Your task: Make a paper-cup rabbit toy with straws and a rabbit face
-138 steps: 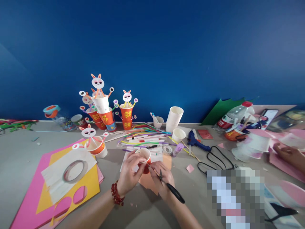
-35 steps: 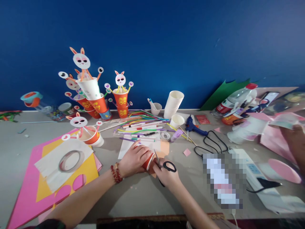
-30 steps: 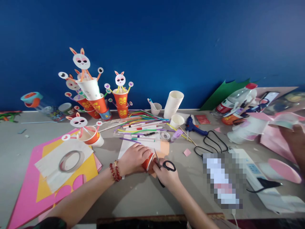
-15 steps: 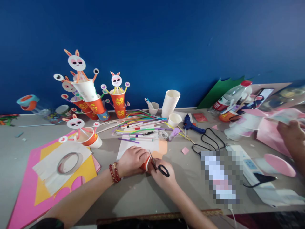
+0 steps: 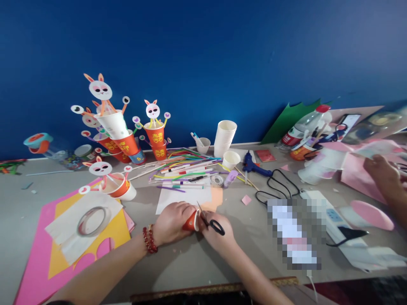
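Observation:
In the head view, my left hand [image 5: 174, 220] is closed round a red paper cup [image 5: 190, 222], which lies tipped with its white rim toward my right hand. My right hand [image 5: 218, 231] holds black-handled scissors [image 5: 216, 227], their thin blade pointing up and left beside the rim. The fingertips of my right hand are close to the cup's rim; whether they also grip it is hidden. Just beyond both hands lie a white paper sheet [image 5: 165, 200] and an orange paper piece [image 5: 218, 197].
Rabbit-faced cups [image 5: 116, 184] stand at the left, near a tape roll [image 5: 104, 222] on coloured paper. Markers [image 5: 190, 186] and pipe cleaners spread across the middle. A blue glue gun [image 5: 254, 166], its cable and a power strip [image 5: 330, 214] lie right. Another person's hand [image 5: 381, 173] holds pink paper.
My left hand has turned the cup slightly, so more of its red side shows. The scissors stay in my right hand. The whole view has shifted a little.

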`<state>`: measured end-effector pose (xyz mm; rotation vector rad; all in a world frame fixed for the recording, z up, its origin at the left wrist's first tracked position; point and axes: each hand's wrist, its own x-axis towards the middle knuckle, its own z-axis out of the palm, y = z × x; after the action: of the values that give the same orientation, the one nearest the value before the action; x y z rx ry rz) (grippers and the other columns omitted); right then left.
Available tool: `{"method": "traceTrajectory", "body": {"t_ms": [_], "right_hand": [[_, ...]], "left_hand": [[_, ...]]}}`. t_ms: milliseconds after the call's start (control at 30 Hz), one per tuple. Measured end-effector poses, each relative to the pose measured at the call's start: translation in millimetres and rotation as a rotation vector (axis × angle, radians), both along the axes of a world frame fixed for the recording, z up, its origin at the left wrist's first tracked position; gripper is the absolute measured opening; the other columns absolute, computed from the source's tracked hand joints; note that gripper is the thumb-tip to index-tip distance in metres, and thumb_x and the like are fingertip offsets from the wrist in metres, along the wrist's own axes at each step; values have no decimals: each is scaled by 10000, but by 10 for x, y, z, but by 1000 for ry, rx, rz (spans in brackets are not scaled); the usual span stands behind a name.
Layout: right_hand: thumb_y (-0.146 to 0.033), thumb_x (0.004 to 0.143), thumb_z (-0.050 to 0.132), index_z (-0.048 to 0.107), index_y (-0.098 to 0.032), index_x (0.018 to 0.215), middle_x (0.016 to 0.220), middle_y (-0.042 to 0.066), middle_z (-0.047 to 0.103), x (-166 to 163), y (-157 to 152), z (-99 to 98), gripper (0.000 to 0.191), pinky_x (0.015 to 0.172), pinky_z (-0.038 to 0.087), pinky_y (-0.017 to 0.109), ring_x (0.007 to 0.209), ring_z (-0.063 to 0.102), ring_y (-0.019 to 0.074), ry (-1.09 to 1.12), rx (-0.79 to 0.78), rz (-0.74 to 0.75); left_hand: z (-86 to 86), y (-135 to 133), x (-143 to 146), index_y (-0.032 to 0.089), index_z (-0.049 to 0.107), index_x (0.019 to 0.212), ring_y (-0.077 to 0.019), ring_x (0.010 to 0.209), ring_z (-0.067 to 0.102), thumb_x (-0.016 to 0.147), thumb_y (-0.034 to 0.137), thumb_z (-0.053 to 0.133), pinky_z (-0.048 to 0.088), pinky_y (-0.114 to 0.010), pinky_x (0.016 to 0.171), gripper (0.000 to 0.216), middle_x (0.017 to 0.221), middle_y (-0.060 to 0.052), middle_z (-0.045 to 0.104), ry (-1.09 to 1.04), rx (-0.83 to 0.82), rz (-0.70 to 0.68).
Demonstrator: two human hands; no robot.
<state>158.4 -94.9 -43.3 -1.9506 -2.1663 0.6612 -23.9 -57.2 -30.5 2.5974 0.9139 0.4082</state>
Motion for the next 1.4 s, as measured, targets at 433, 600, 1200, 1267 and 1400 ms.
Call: {"method": "traceTrajectory", "body": {"t_ms": [433, 600, 1200, 1267, 1400], "right_hand": [[-314, 951, 476, 689, -205, 791, 794, 48, 750, 45, 36, -5, 288, 586, 342, 237, 697, 672, 168, 22, 20, 37], [-342, 970, 459, 681, -207, 806, 790, 37, 744, 67, 29, -4, 308, 591, 348, 227, 705, 669, 167, 36, 16, 41], [-336, 981, 427, 670, -198, 846, 832, 63, 751, 2, 39, 11, 311, 569, 306, 260, 698, 682, 178, -10, 4, 33], [-335, 979, 429, 662, -206, 848, 833, 55, 750, -4, 40, 16, 297, 557, 289, 263, 689, 678, 175, -14, 3, 46], [-334, 976, 431, 642, -216, 849, 833, 38, 743, 1, 45, 49, 272, 540, 262, 266, 691, 676, 170, -16, 2, 72]], "left_hand": [[-10, -137, 5, 192, 543, 1119, -271, 921, 655, 865, 394, 608, 525, -396, 789, 332, 1024, -103, 699, -41, 40, 91], [6, -147, 7, 199, 546, 1114, -275, 908, 660, 853, 378, 634, 531, -397, 782, 328, 1020, -102, 700, -63, 30, 124], [-57, -165, -10, 172, 548, 1112, -266, 908, 641, 894, 366, 592, 504, -385, 774, 295, 1011, -101, 690, -64, 67, 107], [-84, -166, -13, 169, 548, 1114, -267, 905, 644, 896, 369, 589, 504, -386, 768, 299, 1009, -103, 695, -65, 99, 93], [-126, -176, -14, 156, 543, 1135, -279, 929, 651, 895, 350, 589, 510, -404, 789, 313, 1029, -110, 707, -54, 172, 63]]}}
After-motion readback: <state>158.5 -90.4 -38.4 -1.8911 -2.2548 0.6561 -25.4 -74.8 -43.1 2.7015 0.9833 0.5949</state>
